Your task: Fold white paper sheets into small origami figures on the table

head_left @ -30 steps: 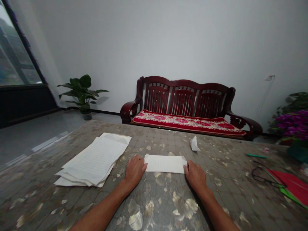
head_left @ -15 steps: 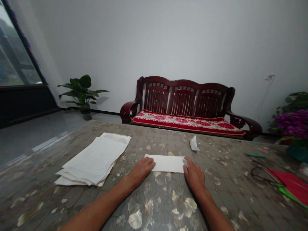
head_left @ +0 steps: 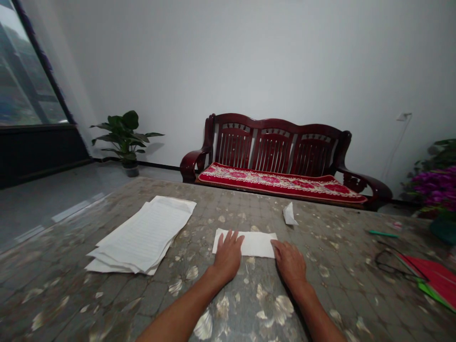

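Observation:
A folded strip of white paper (head_left: 260,243) lies crosswise on the patterned tabletop in front of me. My left hand (head_left: 229,256) rests flat on its left part with the fingers spread and pointing away. At the strip's right end, my right hand (head_left: 290,263) has its fingers bent and pressed together on the edge; the fingertips are partly hidden. Beyond the strip and a little to the right stands a small folded white paper piece (head_left: 289,214). To the left lies a loose stack of lined white sheets (head_left: 142,237).
On the right of the table (head_left: 335,275) are a green pen (head_left: 383,233), black-framed glasses (head_left: 395,266) and red sheets (head_left: 432,280) over a green one. A wooden bench (head_left: 274,147) with a red cover stands behind, and a potted plant (head_left: 124,137) at the back left.
My left hand has moved right from the strip's left end and spread flat over the paper. My right hand stays at the right end, where the raised corner now lies lower.

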The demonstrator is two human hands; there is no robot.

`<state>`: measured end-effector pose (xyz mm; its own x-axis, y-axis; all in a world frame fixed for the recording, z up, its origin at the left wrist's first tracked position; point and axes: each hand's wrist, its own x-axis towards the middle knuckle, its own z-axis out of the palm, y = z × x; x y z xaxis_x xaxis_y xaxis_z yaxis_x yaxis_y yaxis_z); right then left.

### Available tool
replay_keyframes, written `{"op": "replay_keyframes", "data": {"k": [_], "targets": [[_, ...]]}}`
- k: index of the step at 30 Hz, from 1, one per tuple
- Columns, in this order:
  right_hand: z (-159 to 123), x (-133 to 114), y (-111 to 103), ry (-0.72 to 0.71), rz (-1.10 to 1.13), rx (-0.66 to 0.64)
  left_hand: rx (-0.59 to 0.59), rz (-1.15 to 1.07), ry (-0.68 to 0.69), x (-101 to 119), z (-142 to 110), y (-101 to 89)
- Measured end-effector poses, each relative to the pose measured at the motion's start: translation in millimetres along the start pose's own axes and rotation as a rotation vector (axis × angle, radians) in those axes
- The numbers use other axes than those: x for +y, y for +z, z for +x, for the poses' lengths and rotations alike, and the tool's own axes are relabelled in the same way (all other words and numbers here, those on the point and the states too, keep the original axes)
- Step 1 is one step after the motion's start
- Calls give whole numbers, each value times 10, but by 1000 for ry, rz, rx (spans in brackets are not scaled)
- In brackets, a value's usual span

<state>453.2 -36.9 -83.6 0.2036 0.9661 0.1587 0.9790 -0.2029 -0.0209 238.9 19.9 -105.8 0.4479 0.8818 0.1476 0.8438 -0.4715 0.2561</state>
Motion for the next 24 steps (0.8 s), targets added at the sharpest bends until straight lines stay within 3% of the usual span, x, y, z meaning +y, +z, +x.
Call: {"op": "replay_keyframes", "data": {"k": [5,8,12,15,17,24], "targets": [[-26,-27,-97,0,-35,79,33,79,-11,-12,-16,68],[-77,-154,-71,-197,93,148,30,85,-39,7,-10,72],[-147,-568,60,-463,511,125,12,86,-43,-4,4,65],[-112,-890,131,-334,714,-18,-56,76,-46,-23,5,27],[-49,-1013,141,-247,718,-109,-78,73,-47,-30,1,-2],[79,-927,132,-219,395,-122,-30,104,-18,-105,2,13]]}}
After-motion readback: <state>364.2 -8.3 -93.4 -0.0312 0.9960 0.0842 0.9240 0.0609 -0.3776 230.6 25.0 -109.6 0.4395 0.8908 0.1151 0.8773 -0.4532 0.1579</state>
